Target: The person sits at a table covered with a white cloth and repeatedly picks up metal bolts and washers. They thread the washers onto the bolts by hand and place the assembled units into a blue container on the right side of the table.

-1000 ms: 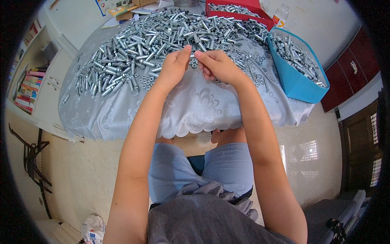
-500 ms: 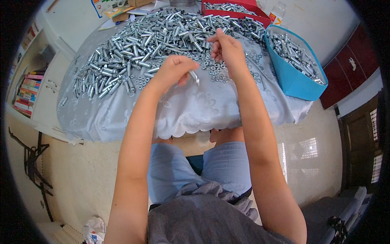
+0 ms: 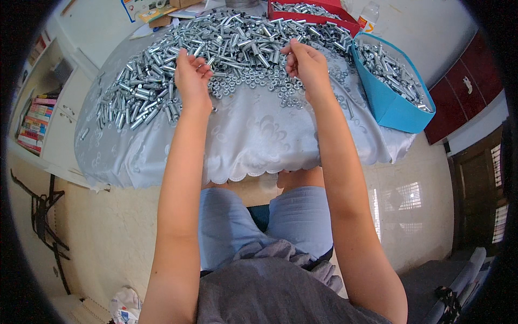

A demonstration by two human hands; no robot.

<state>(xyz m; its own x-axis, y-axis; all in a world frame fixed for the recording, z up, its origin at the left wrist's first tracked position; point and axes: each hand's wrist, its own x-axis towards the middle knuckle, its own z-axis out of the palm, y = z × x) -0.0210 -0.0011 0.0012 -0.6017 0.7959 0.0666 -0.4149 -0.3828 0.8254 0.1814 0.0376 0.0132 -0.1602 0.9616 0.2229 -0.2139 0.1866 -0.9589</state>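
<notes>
Jumbled silvery sleeves [image 3: 237, 40] behind loose ring-shaped nuts [image 3: 232, 82]

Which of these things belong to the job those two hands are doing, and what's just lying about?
Likely part of the job:
Heaped silvery metal cylinders, near the left hand
Small silvery ring-shaped nuts, left of the right hand
Blue open-topped bin of metal pieces
Red open box of metal pieces

Apparently lying about:
Clear bottle with orange label
Multicoloured books, far left
</notes>
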